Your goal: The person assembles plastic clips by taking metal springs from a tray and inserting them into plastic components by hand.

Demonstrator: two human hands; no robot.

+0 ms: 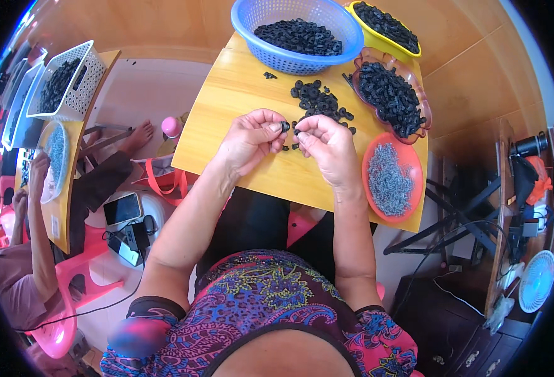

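1. My left hand [255, 138]: thumb and forefinger pinched together on a small black round part [284, 126], other fingers curled in.
2. My right hand [327, 147]: just beside the left, not touching it; thumb and fingertips drawn together on a small black piece [296, 132], mostly hidden. The two parts face each other, slightly apart.
3. Beneath both hands: yellow wood-grain desk [217, 119].
4. Just beyond the hands: loose pile of black ring-shaped parts [318, 99].
5. Farther beyond: blue perforated basket [289, 63], holding black parts.
6. Beyond and right of my right hand: reddish translucent scalloped tray [422, 94], heaped with black pieces; past it, a yellow basin [406, 53], likewise filled.
7. Near my right wrist, to its right: orange-red plate [410, 154] of small grey pieces [390, 182], too fine to identify.
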